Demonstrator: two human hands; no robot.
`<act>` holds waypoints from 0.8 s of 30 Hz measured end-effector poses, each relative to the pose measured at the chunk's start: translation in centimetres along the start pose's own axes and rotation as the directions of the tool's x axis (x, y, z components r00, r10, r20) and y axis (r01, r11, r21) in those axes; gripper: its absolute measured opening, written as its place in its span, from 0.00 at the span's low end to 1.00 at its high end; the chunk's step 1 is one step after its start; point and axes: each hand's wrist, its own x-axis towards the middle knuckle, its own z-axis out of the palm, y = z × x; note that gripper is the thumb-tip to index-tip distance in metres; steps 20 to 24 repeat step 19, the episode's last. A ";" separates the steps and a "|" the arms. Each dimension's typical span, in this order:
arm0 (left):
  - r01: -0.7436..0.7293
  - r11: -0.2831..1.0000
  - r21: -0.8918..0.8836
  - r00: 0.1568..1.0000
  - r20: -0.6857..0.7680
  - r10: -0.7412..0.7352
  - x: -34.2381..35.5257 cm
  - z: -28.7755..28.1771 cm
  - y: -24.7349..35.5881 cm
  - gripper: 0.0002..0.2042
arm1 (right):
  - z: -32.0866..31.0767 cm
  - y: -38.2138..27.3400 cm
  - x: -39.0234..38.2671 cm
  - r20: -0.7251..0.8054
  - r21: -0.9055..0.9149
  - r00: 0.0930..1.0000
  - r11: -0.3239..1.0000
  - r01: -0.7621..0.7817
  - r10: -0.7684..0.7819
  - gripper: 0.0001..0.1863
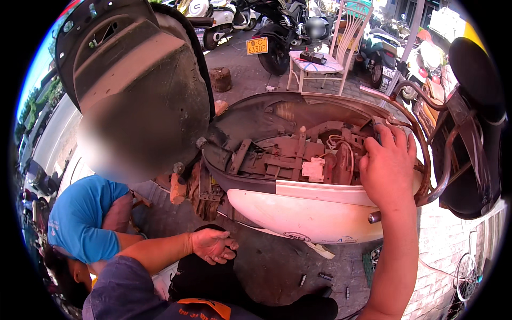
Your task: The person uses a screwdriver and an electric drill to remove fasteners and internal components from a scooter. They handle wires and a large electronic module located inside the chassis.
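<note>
A scooter body with a white side panel (309, 213) lies across the view, its under-seat compartment (266, 157) uncovered, showing dusty frame parts, wires and a pale block-shaped connector (313, 169). My right hand (392, 160) rests over the compartment's rear end, fingers spread, with fingertips by a dark bracket; what lies under the palm is hidden. Over my lap, my left hand (213, 246) is held palm up with loosely bent fingers and nothing in it, apart from the scooter.
A raised dark lid (154, 69) stands at the left, partly blurred. Beside my left arm crouches a person in a blue shirt (85, 218). A metal rack (442, 170) and black backrest (474, 80) adjoin my right hand. Small cylinders (325, 276) lie on the ground; a chair (320, 66) stands behind.
</note>
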 end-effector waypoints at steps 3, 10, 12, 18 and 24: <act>0.058 0.998 -0.031 0.997 0.046 -0.056 -0.7 0.4 -1.3 0.31 | -0.6 -0.7 0.1 -0.055 0.010 0.995 0.997 0.078 -0.077 0.14; 0.324 0.919 -0.226 0.944 0.138 -0.299 -0.3 3.8 -4.1 0.32 | -2.3 -2.3 1.2 0.234 0.254 0.968 0.967 0.028 -0.089 0.14; 0.405 0.874 -0.267 0.913 0.176 -0.369 -0.2 4.8 -4.9 0.31 | -2.3 -2.3 1.5 0.280 0.271 0.956 0.962 0.009 -0.087 0.14; 0.386 0.815 -0.432 0.911 0.039 -0.410 -0.4 8.2 -7.4 0.31 | -2.5 -1.9 2.8 0.309 0.322 0.950 0.945 -0.055 -0.050 0.12; 0.356 0.815 -0.457 0.917 0.001 -0.400 -0.7 9.5 -7.7 0.30 | -2.7 -1.8 3.2 0.317 0.337 0.948 0.939 -0.074 -0.039 0.11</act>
